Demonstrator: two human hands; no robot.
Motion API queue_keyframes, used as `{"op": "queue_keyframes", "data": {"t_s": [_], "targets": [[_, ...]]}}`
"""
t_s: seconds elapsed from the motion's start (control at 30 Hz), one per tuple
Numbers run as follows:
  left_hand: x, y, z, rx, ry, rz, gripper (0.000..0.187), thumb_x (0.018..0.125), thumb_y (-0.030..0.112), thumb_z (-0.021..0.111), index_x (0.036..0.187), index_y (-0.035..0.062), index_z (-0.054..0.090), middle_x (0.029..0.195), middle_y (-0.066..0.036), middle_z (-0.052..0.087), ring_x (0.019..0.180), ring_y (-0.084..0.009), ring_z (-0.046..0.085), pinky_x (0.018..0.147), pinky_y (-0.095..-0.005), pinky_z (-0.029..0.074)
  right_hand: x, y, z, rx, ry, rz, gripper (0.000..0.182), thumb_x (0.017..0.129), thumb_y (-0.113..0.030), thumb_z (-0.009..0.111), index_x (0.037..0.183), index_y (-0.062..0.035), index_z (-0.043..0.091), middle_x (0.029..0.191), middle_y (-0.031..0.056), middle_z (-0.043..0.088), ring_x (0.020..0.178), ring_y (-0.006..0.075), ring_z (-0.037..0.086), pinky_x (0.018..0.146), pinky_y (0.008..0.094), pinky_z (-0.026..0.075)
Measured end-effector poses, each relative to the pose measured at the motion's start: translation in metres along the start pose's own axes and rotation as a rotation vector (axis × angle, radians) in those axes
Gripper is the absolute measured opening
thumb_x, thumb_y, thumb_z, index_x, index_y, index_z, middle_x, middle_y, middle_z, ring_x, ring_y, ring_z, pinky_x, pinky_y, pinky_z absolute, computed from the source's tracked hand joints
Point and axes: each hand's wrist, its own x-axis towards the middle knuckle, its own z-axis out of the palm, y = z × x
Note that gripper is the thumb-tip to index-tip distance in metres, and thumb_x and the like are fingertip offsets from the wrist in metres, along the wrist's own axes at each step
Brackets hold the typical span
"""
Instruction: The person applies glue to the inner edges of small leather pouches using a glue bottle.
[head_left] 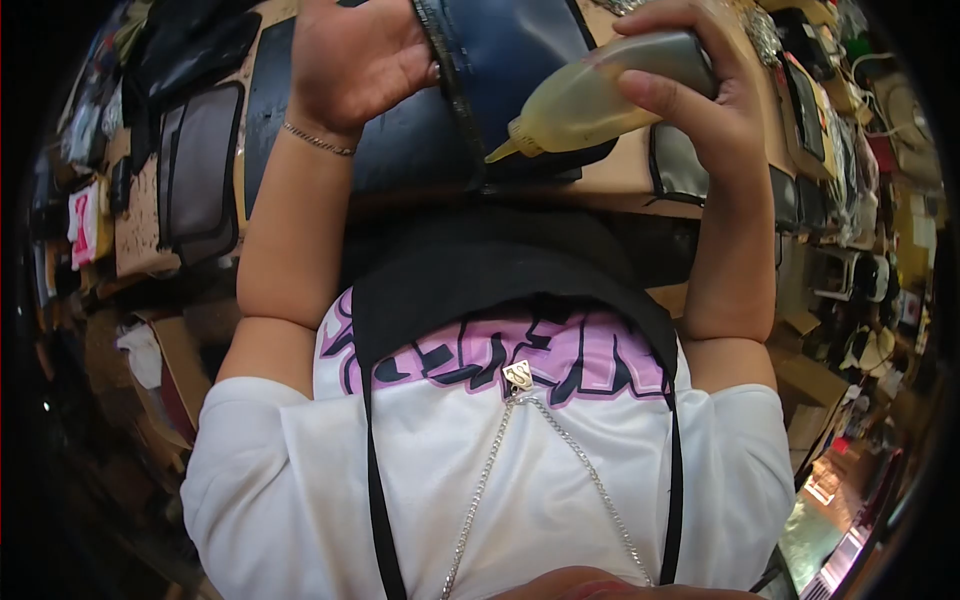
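Observation:
A squeeze bottle [590, 95] with yellowish contents and a pointed nozzle is gripped in my right hand [690, 85]. Its nozzle points down and left, close to the edge of a dark leather piece [515, 50] at the top centre. My left hand [365, 60] is at that piece's left edge, palm partly turned up; its fingertips are hidden behind the raised edge, so its hold cannot be made out. Under both lies a flat black sheet [400, 145] on the work table [640, 207].
Dark flat leather pieces [202, 160] lie stacked at the left. Another black piece [678, 160] rests beside my right wrist. Plastic-wrapped items and more pouches crowd the right side. A cardboard box [180, 370] stands below the table at the left.

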Motion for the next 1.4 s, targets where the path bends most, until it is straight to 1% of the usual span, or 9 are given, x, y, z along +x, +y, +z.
{"op": "queue_keyframes", "data": {"t_s": [0.13,0.27,0.6,0.9,0.97,1.1,1.13,1.23,1.4], "targets": [[-0.002,-0.002,0.021,0.063,0.259,-0.010,0.120,0.078,0.094,0.022,0.155,0.0016,0.024,0.153,-0.026,0.037,0.138,-0.0413,0.042,0.112,-0.0526,0.037,-0.003,0.004,-0.001,-0.015,-0.079,-0.104,0.034,0.078,-0.014,0.085,0.104,-0.0040,0.066,0.096,0.0031,0.064,0.091,0.0118,0.060,0.082,0.0265,0.045],[-0.017,0.020,-0.039,-0.080,-0.095,-0.115,0.129,0.075,0.095,0.019,0.155,-0.0053,0.005,0.161,-0.027,0.015,0.148,-0.0441,0.020,0.119,-0.0545,0.025,-0.011,0.003,0.004,0.100,-0.085,-0.059,0.034,0.079,-0.016,0.084,0.105,-0.0039,0.064,0.096,0.0033,0.063,0.090,0.0110,0.059,0.080,0.0259,0.045],[-0.021,0.023,-0.042,-0.118,-0.201,-0.104,0.129,0.076,0.095,0.022,0.155,-0.0061,0.006,0.159,-0.028,0.019,0.145,-0.0448,0.026,0.117,-0.0559,0.029,-0.010,-0.001,0.001,-0.070,-0.163,-0.269,0.034,0.080,-0.018,0.083,0.106,-0.0039,0.064,0.097,0.0052,0.062,0.091,0.0143,0.058,0.083,0.0281,0.044],[-0.024,0.007,-0.031,-0.106,-0.126,-0.074,0.123,0.079,0.092,0.020,0.156,-0.0025,0.010,0.158,-0.028,0.025,0.144,-0.0444,0.030,0.115,-0.0547,0.032,-0.007,0.006,0.001,0.337,0.109,0.110,0.042,0.080,-0.015,0.084,0.113,-0.0053,0.060,0.100,0.0052,0.066,0.094,0.0126,0.062,0.084,0.0277,0.047],[-0.024,0.005,-0.029,-0.124,-0.116,-0.054,0.122,0.079,0.092,0.020,0.156,-0.0019,0.011,0.157,-0.028,0.026,0.144,-0.0440,0.032,0.116,-0.0543,0.031,-0.003,0.023,0.001,0.515,-0.036,0.102,0.046,0.085,-0.024,0.074,0.122,-0.0026,0.056,0.106,0.0138,0.067,0.108,0.0255,0.066,0.095,0.0365,0.052],[-0.018,-0.017,-0.007,-0.022,0.381,0.014,0.120,0.081,0.090,0.023,0.152,-0.0072,0.022,0.155,-0.027,0.031,0.142,-0.0426,0.035,0.117,-0.0517,0.030,-0.004,0.047,0.014,0.758,-0.135,0.214,0.040,0.087,-0.026,0.072,0.116,-0.0009,0.059,0.111,0.0182,0.068,0.104,0.0257,0.067,0.093,0.0365,0.053],[-0.019,-0.023,-0.020,-0.267,0.148,0.008,0.113,0.087,0.085,0.025,0.150,-0.0089,0.025,0.154,-0.026,0.035,0.141,-0.0389,0.038,0.117,-0.0480,0.031,0.000,0.051,0.019,0.834,0.010,0.246,0.040,0.089,-0.026,0.070,0.117,-0.0008,0.059,0.112,0.0176,0.068,0.103,0.0256,0.067,0.091,0.0363,0.054],[-0.026,-0.044,-0.018,0.081,0.481,-0.145,0.099,0.093,0.076,0.034,0.150,-0.0041,0.031,0.149,-0.022,0.043,0.137,-0.0341,0.043,0.114,-0.0432,0.035,0.017,0.039,0.008,0.993,0.176,0.411,0.040,0.095,-0.029,0.064,0.123,-0.0004,0.059,0.113,0.0153,0.067,0.104,0.0261,0.067,0.090,0.0413,0.057],[-0.034,-0.100,-0.006,0.855,0.315,0.145,0.050,0.094,0.028,0.067,0.130,-0.0026,0.052,0.136,-0.010,0.051,0.127,-0.0169,0.046,0.105,-0.0313,0.038,0.027,0.009,0.019,1.012,0.344,0.339,0.051,0.099,-0.038,0.058,0.131,0.0013,0.052,0.126,0.0148,0.062,0.117,0.0299,0.061,0.093,0.0519,0.057]]}}
